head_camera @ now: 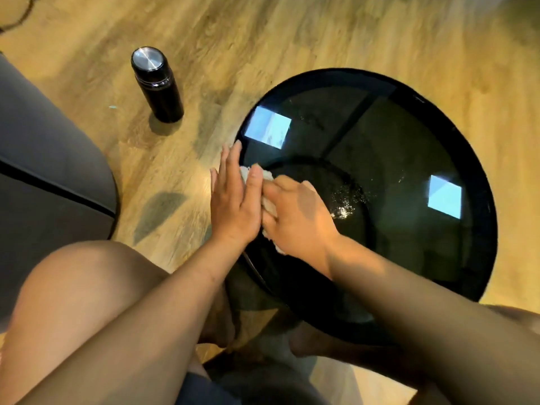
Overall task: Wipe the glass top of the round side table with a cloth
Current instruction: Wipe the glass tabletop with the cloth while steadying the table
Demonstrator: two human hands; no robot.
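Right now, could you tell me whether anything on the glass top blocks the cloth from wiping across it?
Nothing visible does. The right hand presses the cloth on the glass top; only wet specks lie ahead. The flask stands on the floor.

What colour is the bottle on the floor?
Black cylindrical bottle with a shiny silver lid, seen in the head view.

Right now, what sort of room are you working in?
Probably a living room at home: a round glass-topped side table stands on wood-look flooring, grey upholstered seating sits beside it, and a black flask stands on the floor.
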